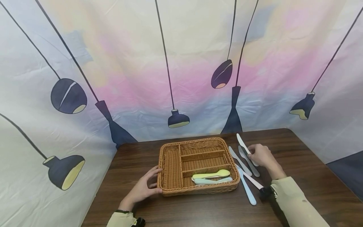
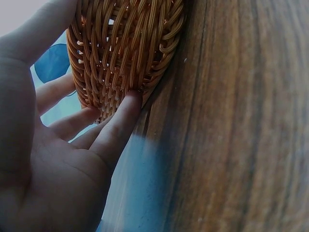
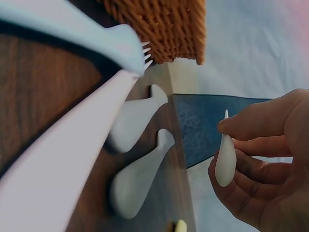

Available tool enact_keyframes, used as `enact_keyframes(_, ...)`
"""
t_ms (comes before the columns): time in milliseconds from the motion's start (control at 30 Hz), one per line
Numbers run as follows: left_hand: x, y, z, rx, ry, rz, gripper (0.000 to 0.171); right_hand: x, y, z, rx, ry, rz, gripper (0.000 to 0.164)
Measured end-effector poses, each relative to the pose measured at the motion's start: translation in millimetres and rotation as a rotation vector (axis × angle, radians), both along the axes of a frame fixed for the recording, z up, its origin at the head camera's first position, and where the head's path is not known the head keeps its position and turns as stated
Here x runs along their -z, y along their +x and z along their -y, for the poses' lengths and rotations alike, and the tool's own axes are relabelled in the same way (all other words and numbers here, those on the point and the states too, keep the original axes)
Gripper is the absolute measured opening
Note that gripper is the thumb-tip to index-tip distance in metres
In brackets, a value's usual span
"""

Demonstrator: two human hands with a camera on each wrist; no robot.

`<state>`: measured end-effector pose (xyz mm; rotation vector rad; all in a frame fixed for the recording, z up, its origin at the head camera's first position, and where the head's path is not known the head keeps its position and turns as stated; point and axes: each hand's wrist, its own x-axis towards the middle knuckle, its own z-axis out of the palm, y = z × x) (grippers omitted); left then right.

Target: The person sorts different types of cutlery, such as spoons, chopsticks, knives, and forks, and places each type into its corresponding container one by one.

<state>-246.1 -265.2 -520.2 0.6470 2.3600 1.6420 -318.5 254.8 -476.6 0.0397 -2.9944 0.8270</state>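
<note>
My right hand (image 1: 261, 154) pinches a white knife (image 1: 242, 142) between thumb and fingers at the table's right side; the knife's end (image 3: 225, 166) points at the camera in the right wrist view. Against the left side of a brown wicker basket (image 1: 161, 157) rests my left hand (image 1: 143, 186), its fingers extended. Its fingertips (image 2: 131, 99) touch the weave low on the wall. The basket's front right compartment holds a yellow spoon (image 1: 211, 174) and a light blue utensil (image 1: 211, 181), among other pieces partly hidden.
Two grey knives (image 1: 240, 161) (image 1: 250, 162) lie between the basket and my right hand. Nearer the front, a light blue utensil (image 1: 248, 190) crosses a pale pink fork (image 1: 254, 181). A printed cloth (image 1: 198, 104) hangs behind the dark wooden table (image 1: 198, 209).
</note>
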Motion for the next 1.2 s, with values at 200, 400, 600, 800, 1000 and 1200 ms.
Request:
enact_keyframes(200,1.0,0.1,0,0.01,0.004,-0.008,0.08,-5.0,0.9,6,-0.017,-0.008,-0.039,0.035)
enact_keyframes(400,1.1,0.5,0,0.009,0.003,-0.004,0.081,-14.4,1.0,15,-0.038,-0.023,-0.097,0.032)
enact_keyframes(600,0.3,-0.1,0,0.005,-0.001,-0.006,0.081,-23.3,-0.9,26,-0.056,-0.058,-0.131,0.029)
enact_keyframes(800,0.5,-0.3,0,0.007,0.0,-0.008,0.081,-30.7,-2.3,40,-0.09,-0.079,-0.14,0.03)
enact_keyframes(1000,0.3,-0.3,0,0.01,0.0,-0.005,0.081,-33.6,-3.4,51,-0.123,-0.071,-0.17,0.03)
enact_keyframes(1200,-0.2,0.1,0,0.006,-0.004,-0.005,0.08,-33.5,-2.2,61,-0.156,-0.06,-0.186,0.028)
